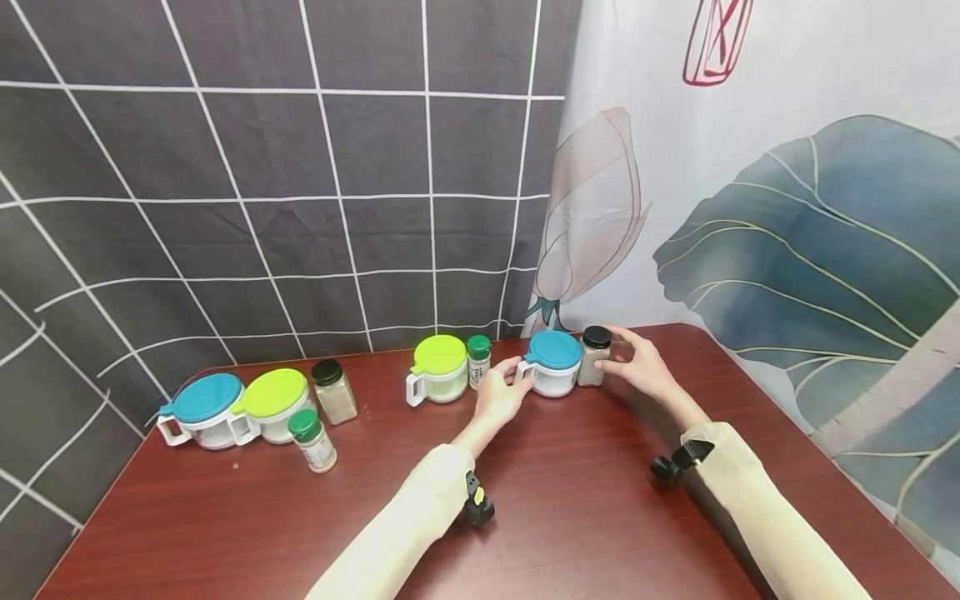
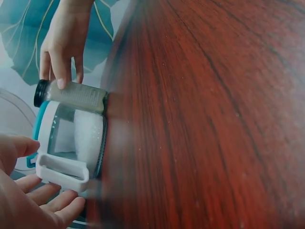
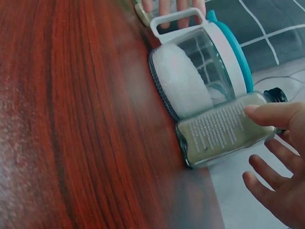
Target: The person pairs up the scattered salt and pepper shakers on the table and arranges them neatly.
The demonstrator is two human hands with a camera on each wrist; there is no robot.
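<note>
In the head view, a glass jar with a blue lid [image 1: 554, 350] and white handle [image 2: 63, 171] stands near the table's back edge. My left hand [image 1: 501, 395] is at the handle, its fingers spread loosely around it without gripping. Right beside this jar stands a square glass spice bottle [image 3: 224, 130] with a black cap [image 1: 597, 336] and greyish powder inside. White grains fill part of the blue-lidded jar [image 3: 177, 78]. My right hand [image 1: 640, 367] touches the bottle with its thumb, the other fingers loosely extended behind it.
Left of my left hand stand a green-lidded jar [image 1: 440, 368] and a green-capped shaker [image 1: 478, 362]. Farther left are a blue-lidded jar [image 1: 206, 410], another green-lidded jar [image 1: 273, 404], a black-capped bottle [image 1: 334, 392] and a green-capped shaker [image 1: 313, 442]. Cloth [image 1: 375, 167] hangs behind the table.
</note>
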